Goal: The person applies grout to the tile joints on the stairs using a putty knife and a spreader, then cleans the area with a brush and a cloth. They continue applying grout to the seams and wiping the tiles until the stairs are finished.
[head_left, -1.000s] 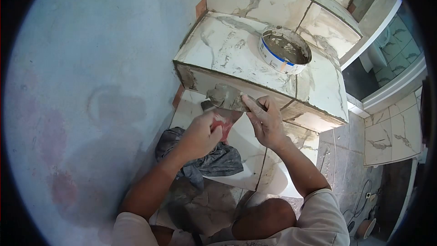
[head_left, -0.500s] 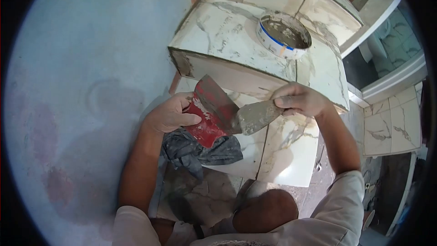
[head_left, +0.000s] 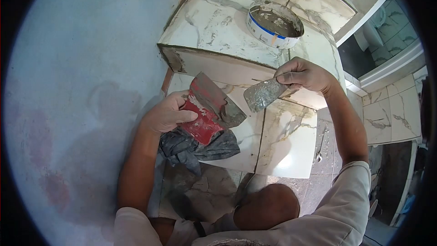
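Red-and-grey scraper point(head_left: 210, 111), grey-veined white tiles point(head_left: 227, 29)

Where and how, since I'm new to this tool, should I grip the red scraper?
Probably by its red part, from the picture's left as the left hand does, thumb on top: that part is broad, and the grey blade, smeared with mix, faces away toward the upper right.
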### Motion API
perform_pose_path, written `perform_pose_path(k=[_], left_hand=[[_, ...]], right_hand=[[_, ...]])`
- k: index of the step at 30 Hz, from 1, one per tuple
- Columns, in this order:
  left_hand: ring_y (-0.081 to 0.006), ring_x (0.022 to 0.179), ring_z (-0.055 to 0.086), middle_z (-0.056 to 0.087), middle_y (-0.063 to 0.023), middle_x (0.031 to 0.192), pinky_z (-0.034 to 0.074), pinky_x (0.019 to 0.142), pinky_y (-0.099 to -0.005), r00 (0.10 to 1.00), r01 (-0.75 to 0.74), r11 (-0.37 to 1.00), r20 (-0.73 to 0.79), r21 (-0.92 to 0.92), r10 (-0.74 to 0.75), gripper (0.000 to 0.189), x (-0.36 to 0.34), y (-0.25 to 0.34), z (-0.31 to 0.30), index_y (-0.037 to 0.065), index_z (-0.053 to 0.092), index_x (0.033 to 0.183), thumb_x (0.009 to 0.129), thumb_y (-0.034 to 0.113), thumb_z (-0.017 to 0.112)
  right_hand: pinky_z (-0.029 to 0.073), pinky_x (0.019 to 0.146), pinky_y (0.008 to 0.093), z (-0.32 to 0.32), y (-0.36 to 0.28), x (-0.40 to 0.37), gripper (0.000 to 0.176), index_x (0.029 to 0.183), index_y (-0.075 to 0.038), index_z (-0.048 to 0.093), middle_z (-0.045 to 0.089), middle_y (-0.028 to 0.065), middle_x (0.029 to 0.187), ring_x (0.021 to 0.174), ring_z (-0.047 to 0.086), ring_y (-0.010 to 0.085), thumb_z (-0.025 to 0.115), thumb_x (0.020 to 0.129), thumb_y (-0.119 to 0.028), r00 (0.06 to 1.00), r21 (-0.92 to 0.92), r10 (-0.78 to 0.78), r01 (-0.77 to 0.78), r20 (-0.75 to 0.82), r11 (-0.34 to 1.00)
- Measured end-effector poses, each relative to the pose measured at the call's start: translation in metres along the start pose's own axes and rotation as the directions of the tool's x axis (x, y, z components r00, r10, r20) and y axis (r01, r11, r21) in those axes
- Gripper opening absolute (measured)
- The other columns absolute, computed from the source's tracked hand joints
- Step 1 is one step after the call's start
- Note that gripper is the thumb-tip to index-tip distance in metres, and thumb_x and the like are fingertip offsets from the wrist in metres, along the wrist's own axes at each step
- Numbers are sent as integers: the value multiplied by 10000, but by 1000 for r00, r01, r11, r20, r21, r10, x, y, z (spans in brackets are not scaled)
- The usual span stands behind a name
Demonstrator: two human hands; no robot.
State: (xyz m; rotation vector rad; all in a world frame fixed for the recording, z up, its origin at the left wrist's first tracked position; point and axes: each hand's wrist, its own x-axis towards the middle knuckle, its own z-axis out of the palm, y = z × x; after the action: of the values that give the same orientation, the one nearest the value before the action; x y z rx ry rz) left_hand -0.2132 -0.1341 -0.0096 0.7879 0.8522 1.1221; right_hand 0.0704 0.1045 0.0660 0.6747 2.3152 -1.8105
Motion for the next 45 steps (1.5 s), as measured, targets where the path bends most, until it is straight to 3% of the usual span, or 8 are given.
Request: perform_pose_path(k=[8,15,24,26,27,32,40,45], left_hand=[[-189,1110,604,598,-142,1253,480,966,-354,995,-15,999,98,-39,19,594,9,-10,5,-68,452,1327,804,53,706],[-236,1094,618,607,-159,1226,490,950,-386,991,1,998,135,-66,8,593,0,-10,0,-85,476,1293,765,33,720],[-181,1071,620,615,-131,1215,496,941,-321,986,-147,983,-97,-106,137,467,8,-4,3,-35,497,1287,850,35,645],[-174,1057,620,614,-124,1206,500,931,-313,959,-206,977,-206,-46,193,440,14,-4,10,-35,498,1276,862,30,632],[-167,1043,619,613,-118,1196,503,922,-304,919,-252,968,-309,14,244,412,17,-4,15,-35,500,1265,874,25,619],[-153,1058,593,596,-107,1192,479,958,-320,830,-387,919,-404,82,385,364,27,-19,35,-36,501,1240,891,13,593],[-148,1089,570,582,-104,1210,457,979,-325,840,-437,898,-338,43,425,378,22,-16,47,-37,478,1260,894,0,566],[-134,997,579,599,-91,1143,468,909,-291,858,-355,894,-285,274,428,410,16,-15,40,-34,500,1232,830,-7,576]], right_hand=[[330,530,197,36,7,26,205,887,16,701,542,-53,686,620,438,31,640,906,-179,975,195,-71,29,212,980],[351,545,198,36,27,33,212,870,18,697,570,-34,702,626,457,35,659,903,-188,974,227,-117,71,194,971],[461,677,276,28,13,-21,300,1091,12,680,642,41,797,751,565,107,585,965,-243,894,-166,-265,218,-361,962],[466,655,311,57,3,-31,265,1163,-67,675,619,96,788,724,575,179,612,933,-180,701,-501,-465,175,-541,848],[460,619,344,68,9,-39,359,1212,-170,670,550,117,770,676,550,256,666,856,-124,693,-745,-547,22,-470,667],[426,575,364,134,26,-29,533,1275,-257,633,477,80,827,729,485,251,688,782,-60,586,-820,-623,-135,-518,556],[417,603,369,132,29,-15,531,1288,-232,623,468,84,814,724,475,261,682,792,-52,555,-831,-698,23,-452,556],[415,604,370,133,29,-10,548,1293,-234,619,461,82,815,724,472,262,685,782,-48,568,-822,-705,83,-425,563]])
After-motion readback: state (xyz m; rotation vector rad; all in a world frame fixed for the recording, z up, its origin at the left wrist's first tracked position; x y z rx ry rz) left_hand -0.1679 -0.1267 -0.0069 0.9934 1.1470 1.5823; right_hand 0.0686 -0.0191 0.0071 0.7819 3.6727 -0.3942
